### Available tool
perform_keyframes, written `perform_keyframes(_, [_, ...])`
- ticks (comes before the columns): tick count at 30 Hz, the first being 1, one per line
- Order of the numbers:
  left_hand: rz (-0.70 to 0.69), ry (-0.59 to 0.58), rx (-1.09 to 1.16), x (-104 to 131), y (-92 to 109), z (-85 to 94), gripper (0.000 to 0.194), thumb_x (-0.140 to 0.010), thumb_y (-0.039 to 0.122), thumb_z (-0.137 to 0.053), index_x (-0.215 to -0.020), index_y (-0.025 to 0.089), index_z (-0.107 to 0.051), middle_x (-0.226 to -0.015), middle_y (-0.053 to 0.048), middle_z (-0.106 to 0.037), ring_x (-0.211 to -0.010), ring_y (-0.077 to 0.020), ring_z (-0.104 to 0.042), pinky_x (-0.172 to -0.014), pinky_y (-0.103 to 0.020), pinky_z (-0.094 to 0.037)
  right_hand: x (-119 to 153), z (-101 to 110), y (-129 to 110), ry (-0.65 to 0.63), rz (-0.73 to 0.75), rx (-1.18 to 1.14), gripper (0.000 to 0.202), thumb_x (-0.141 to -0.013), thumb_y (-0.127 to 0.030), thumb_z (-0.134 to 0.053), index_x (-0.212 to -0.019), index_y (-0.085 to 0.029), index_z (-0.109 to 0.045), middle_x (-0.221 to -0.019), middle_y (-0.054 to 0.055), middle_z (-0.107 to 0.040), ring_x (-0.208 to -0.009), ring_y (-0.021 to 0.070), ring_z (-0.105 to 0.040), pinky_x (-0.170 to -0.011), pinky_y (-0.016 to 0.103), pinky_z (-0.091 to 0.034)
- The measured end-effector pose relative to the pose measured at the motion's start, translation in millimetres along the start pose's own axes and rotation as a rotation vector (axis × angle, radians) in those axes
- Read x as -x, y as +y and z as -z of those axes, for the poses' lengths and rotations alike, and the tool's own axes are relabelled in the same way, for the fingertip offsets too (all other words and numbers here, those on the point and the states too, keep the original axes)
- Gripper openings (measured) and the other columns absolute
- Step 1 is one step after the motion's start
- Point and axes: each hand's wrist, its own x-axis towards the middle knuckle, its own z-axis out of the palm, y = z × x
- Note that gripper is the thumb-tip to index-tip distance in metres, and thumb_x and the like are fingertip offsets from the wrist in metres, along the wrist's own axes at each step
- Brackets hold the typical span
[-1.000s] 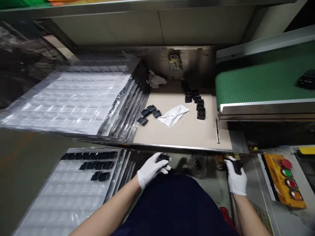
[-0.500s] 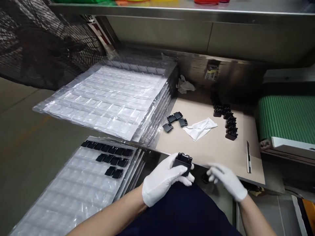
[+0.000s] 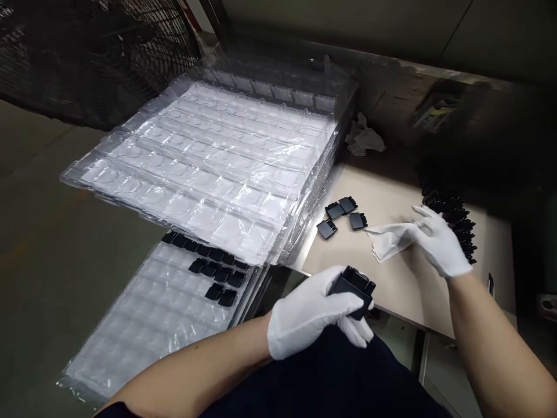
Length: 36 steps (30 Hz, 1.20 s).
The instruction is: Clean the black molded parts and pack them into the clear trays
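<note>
In my gloved left hand (image 3: 313, 313) is a flat black plastic part (image 3: 353, 290), held between thumb and fingers, its knobbed end pointing up and away. My gloved right hand (image 3: 441, 241) is over the table, its fingers on the right end of a white cloth (image 3: 389, 241); the pinch itself is partly hidden. Left of the cloth lie several similar black parts (image 3: 335, 212). Behind my right hand stands a row of more black parts (image 3: 461, 217), in shadow at its far end.
A tall stack of clear plastic trays (image 3: 209, 168) fills the left of the table (image 3: 422, 290). Lower left, another tray stack (image 3: 143, 319) has black parts in its upper rows. A crumpled white cloth (image 3: 364, 138) sits at the back. A large fan (image 3: 96, 58) stands far left.
My right hand has moved from the table's front edge up and onto the white cloth. My left hand still holds the black part. The view has swung left and down.
</note>
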Motion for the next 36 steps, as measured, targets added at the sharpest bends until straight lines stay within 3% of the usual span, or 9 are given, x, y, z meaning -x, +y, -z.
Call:
perform_keyframes(6, [0.056, -0.015, -0.083, -10.8, 6.0, -6.0, 0.020, -0.088, 0.027, -0.061, -0.100, 0.013, -0.053, -0.069, -0.009, -0.073, -0.060, -0.0193, -0.072, -0.062, -0.029, -0.057, 87.5, 27.2, -39.4, 0.006, -0.257, -0.934, 0.029, -0.088, -0.035, -0.070, -0.064, -0.021, -0.060, -0.149, 0.006, -0.058, -0.143, 0.0347, -0.045, -0.109, 0.051, -0.045])
perform_keyframes(10, [0.073, -0.053, -0.097, -15.6, -1.1, -20.0, 0.026, -0.087, 0.028, -0.063, -0.105, 0.014, -0.051, -0.067, -0.008, -0.072, -0.059, -0.0201, -0.072, -0.059, -0.029, -0.057, 126.8, 34.0, -50.9, 0.058, -0.193, -1.075, 0.024, -0.086, -0.041, -0.069, -0.067, -0.026, -0.066, -0.114, 0.007, -0.074, -0.134, 0.0399, -0.054, -0.106, 0.059, -0.048])
perform_keyframes(12, [0.072, -0.063, -0.111, -16.5, -6.0, -29.5, 0.027, -0.087, 0.029, -0.064, -0.105, 0.014, -0.051, -0.068, -0.007, -0.071, -0.060, -0.0199, -0.072, -0.060, -0.029, -0.057, 139.9, 37.5, -58.3, 0.084, -0.133, -1.111, 0.026, -0.088, -0.043, -0.067, -0.067, -0.028, -0.068, -0.078, 0.005, -0.069, -0.109, 0.0368, -0.069, -0.101, 0.060, -0.052])
perform_keyframes(14, [0.065, -0.067, -0.137, -16.5, -11.0, -39.6, 0.027, -0.088, 0.030, -0.064, -0.106, 0.013, -0.052, -0.068, -0.007, -0.071, -0.060, -0.0191, -0.071, -0.062, -0.029, -0.057, 151.5, 41.8, -67.8, 0.074, -0.129, -1.148, 0.029, -0.091, -0.045, -0.066, -0.067, -0.027, -0.067, -0.063, 0.001, -0.058, -0.067, 0.0240, -0.069, -0.075, 0.048, -0.062])
perform_keyframes(16, [0.080, -0.062, -0.158, -15.9, -16.3, -49.4, 0.026, -0.089, 0.030, -0.063, -0.106, 0.013, -0.052, -0.068, -0.007, -0.071, -0.060, -0.0188, -0.071, -0.062, -0.029, -0.057, 163.3, 46.0, -77.2, 0.058, -0.154, -1.116, 0.029, -0.091, -0.045, -0.070, -0.071, -0.025, -0.064, -0.064, -0.002, -0.058, -0.040, 0.0109, -0.049, -0.045, 0.031, -0.052])
perform_keyframes(18, [0.109, -0.046, -0.185, -14.9, -21.9, -58.4, 0.023, -0.090, 0.028, -0.062, -0.105, 0.013, -0.051, -0.069, -0.008, -0.072, -0.060, -0.0191, -0.072, -0.062, -0.029, -0.057, 176.1, 49.0, -83.5, 0.031, -0.170, -1.048, 0.020, -0.092, -0.038, -0.071, -0.081, -0.024, -0.063, -0.065, -0.005, -0.056, -0.035, 0.0068, -0.042, -0.036, 0.024, -0.040])
perform_keyframes(21, [0.131, -0.031, -0.237, -13.3, -31.6, -70.3, 0.019, -0.091, 0.026, -0.059, -0.103, 0.014, -0.051, -0.070, -0.008, -0.073, -0.061, -0.0191, -0.072, -0.063, -0.029, -0.057, 193.8, 50.9, -84.8, 0.033, -0.084, -0.877, 0.002, -0.096, -0.024, -0.067, -0.096, -0.026, -0.067, -0.073, -0.003, -0.057, -0.045, 0.0095, -0.053, -0.042, 0.025, -0.046])
perform_keyframes(25, [0.123, -0.018, -0.248, -11.1, -45.2, -84.1, 0.021, -0.091, 0.024, -0.059, -0.107, 0.014, -0.051, -0.067, -0.006, -0.072, -0.059, -0.0179, -0.071, -0.063, -0.029, -0.057, 206.5, 53.2, -81.4, 0.078, 0.117, -0.523, 0.018, -0.095, -0.019, -0.066, -0.105, -0.031, -0.073, -0.092, 0.004, -0.065, -0.072, 0.0171, -0.068, -0.058, 0.031, -0.055])
perform_keyframes(36, [0.135, -0.023, -0.338, -7.2, -61.7, -100.6, 0.014, -0.092, 0.024, -0.058, -0.101, 0.016, -0.051, -0.067, -0.004, -0.072, -0.061, -0.0173, -0.072, -0.066, -0.028, -0.056, 217.4, 51.1, -75.3, 0.074, 0.314, -0.250, 0.019, -0.097, -0.014, -0.063, -0.108, -0.027, -0.071, -0.087, 0.002, -0.062, -0.078, 0.0141, -0.063, -0.067, 0.027, -0.053])
